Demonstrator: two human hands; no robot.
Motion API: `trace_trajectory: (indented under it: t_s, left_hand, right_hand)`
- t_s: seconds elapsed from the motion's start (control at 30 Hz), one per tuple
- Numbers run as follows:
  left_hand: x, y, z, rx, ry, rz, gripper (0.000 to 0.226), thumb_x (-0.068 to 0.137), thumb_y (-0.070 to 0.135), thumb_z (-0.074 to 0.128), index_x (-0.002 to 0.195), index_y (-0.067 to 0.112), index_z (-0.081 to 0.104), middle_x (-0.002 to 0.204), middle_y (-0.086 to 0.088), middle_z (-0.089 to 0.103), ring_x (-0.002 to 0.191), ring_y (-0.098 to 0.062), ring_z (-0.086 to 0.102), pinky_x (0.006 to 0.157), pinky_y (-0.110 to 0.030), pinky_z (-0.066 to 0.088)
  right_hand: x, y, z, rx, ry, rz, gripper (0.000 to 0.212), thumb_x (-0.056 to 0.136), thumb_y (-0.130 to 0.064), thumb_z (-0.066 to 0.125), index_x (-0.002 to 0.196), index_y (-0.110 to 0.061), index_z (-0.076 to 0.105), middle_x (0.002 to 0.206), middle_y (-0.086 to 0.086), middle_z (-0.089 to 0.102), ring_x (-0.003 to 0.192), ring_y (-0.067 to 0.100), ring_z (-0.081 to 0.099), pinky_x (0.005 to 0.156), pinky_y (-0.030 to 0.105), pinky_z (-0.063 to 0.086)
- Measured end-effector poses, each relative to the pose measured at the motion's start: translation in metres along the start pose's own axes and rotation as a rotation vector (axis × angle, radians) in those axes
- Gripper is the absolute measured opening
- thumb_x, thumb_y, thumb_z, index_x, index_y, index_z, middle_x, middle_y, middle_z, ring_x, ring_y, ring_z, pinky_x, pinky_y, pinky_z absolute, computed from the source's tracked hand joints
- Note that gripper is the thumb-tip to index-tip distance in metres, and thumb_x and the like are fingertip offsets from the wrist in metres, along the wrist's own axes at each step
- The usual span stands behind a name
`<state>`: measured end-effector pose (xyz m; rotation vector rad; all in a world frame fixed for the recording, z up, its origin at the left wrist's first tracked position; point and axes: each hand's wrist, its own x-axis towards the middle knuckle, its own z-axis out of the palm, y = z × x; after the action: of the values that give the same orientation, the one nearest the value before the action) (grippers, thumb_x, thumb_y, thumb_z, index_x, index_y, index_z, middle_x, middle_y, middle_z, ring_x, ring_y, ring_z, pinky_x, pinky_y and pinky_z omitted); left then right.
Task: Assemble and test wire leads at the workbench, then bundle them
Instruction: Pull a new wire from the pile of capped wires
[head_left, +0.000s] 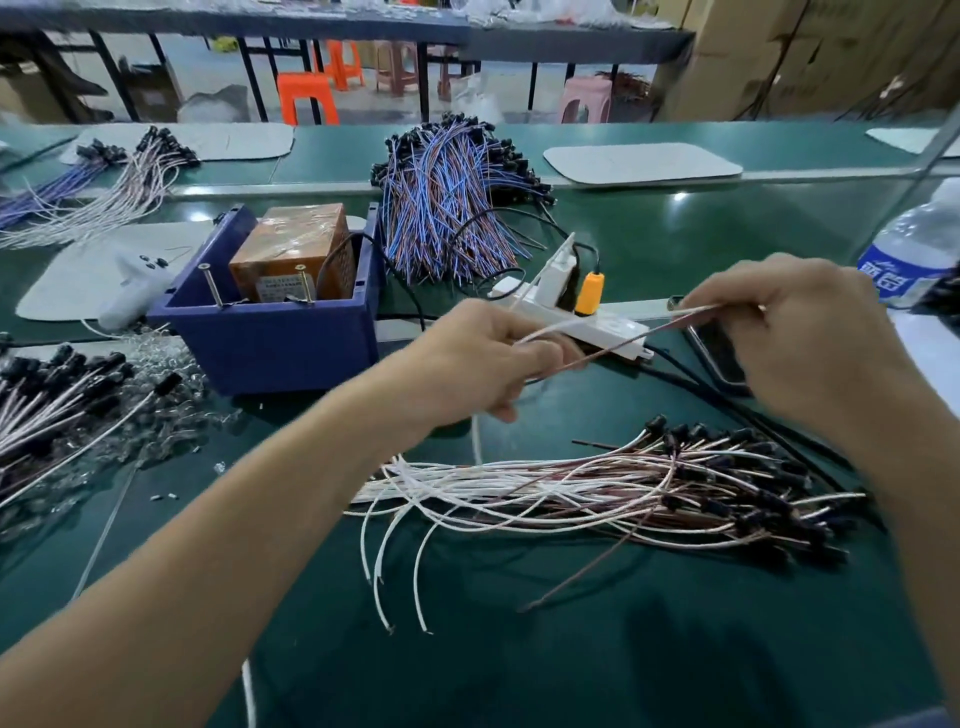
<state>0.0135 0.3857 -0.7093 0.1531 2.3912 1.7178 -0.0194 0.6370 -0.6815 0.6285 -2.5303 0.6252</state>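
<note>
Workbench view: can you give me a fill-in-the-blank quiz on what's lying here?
The left hand and right hand hold thin ____ between them.
The orange block sits in a ____ box.
The plug in the power strip is ____.
Missing: wires; blue; orange.

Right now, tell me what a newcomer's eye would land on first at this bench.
First, the two hands at centre: the left hand and right hand hold a pair of thin leads stretched between them. Just below lies a loose pile of white and brown leads with black ends, and behind the left hand stands a blue box holding an orange block.
</note>
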Motion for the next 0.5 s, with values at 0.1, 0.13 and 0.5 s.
trace_trajectory:
  t_s: [0.1,0.13,0.5]
  left_hand:
    - [-0.01,-0.004,-0.019,-0.108,-0.19,-0.067,0.029,0.097,0.041,0.062,0.101,0.02,0.082,0.052,0.008,0.03,0.046,-0.012,0.03,0.054,-0.025,0.049]
    - [-0.013,-0.004,-0.023,-0.112,-0.198,-0.068,0.031,0.099,0.04,0.06,0.101,0.019,0.082,0.053,0.007,0.029,0.047,-0.013,0.029,0.052,-0.025,0.046]
    - [-0.044,0.001,-0.046,1.126,-0.267,-0.299,0.017,0.091,0.045,0.066,0.086,0.035,0.078,0.071,0.01,0.071,0.066,-0.005,0.063,0.065,-0.02,0.052]
  right_hand:
    - [-0.009,0.018,0.002,0.009,-0.021,0.098,0.039,0.087,0.001,0.058,0.085,-0.031,0.08,0.076,-0.015,0.069,0.075,0.014,0.06,0.073,0.029,0.048]
    - [-0.012,0.023,0.004,0.014,-0.039,0.147,0.043,0.086,0.004,0.059,0.08,-0.033,0.079,0.076,-0.011,0.072,0.075,0.019,0.064,0.074,0.034,0.054]
    - [-0.06,0.047,0.024,-0.004,-0.405,0.283,0.059,0.083,0.004,0.065,0.062,-0.051,0.068,0.062,-0.027,0.067,0.061,-0.004,0.061,0.057,0.005,0.041]
